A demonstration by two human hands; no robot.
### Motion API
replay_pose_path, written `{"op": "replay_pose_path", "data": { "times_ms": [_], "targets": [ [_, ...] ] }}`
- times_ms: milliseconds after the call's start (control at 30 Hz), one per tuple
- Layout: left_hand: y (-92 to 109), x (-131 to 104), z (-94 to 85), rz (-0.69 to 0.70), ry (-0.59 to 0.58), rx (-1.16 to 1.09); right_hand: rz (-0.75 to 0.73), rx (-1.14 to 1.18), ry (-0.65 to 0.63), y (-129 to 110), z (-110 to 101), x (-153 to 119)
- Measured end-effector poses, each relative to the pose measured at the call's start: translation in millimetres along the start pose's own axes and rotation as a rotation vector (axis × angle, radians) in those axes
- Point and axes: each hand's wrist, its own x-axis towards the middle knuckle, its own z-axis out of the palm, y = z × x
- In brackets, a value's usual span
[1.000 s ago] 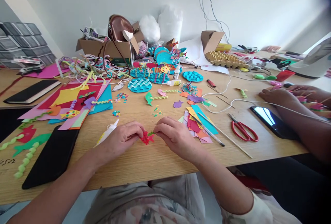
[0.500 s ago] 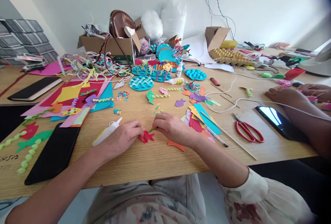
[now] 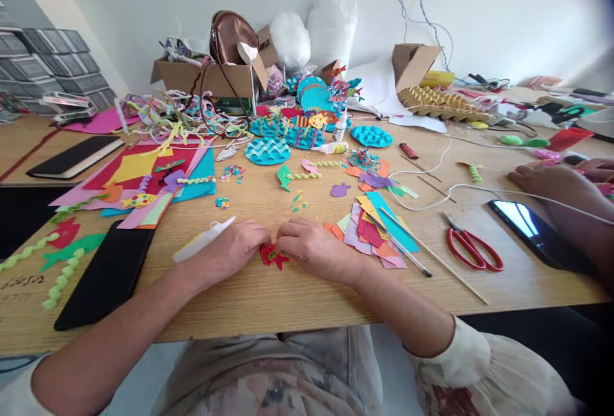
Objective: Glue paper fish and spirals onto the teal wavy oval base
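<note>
A small red paper fish (image 3: 280, 262) lies on the table between my hands, its front part covered by fingers. My left hand (image 3: 244, 243) is closed, with thumb and fingertips pinching the fish's left edge. From the other side my right hand (image 3: 311, 248) bends over the fish, fingers together at a small green piece (image 3: 272, 254) that rests against the red paper. Its fingertips are partly hidden. Beside my left wrist lies a white glue bottle (image 3: 199, 242) with a pointed nozzle. Tiny green and yellow paper bits (image 3: 300, 200) are scattered just beyond the hands.
Right of my hands lie paper scraps (image 3: 367, 227), a pen (image 3: 407, 255), a wooden stick (image 3: 446, 267), red-handled scissors (image 3: 472, 249) and a phone (image 3: 532, 237). Another person's hand (image 3: 542, 185) works at far right. Blue wavy discs (image 3: 267, 151) and coloured sheets (image 3: 105, 176) lie farther back.
My right hand has come down and left with the green piece, which now lies over the red fish. My left hand stays at the fish's edge. The view has shifted slightly.
</note>
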Motion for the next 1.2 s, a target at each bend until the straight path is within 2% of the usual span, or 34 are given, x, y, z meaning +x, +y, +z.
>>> {"op": "replay_pose_path", "data": {
  "times_ms": [300, 467, 700, 967, 1200],
  "targets": [
    [-0.9, 2.3, 2.5, 0.036, 0.034, -0.006, 0.000, -0.025, -0.019, 0.2, 4.2, 1.5],
    [-1.9, 2.0, 2.2, 0.063, 0.016, 0.001, -0.001, -0.037, 0.009, 2.8, 5.1, -1.0],
    [-3.0, 0.2, 2.3, 0.088, 0.007, 0.032, -0.009, -0.026, -0.017, 5.3, 2.0, -2.1],
    [2.2, -6.6, -1.2, 0.113, -0.015, 0.083, 0.084, 0.013, -0.008, 9.0, -4.2, -16.7],
    [4.1, -2.5, 0.6, 0.096, -0.001, 0.097, 0.146, -0.007, -0.033, 5.8, -2.3, -10.6]
  ]
}}
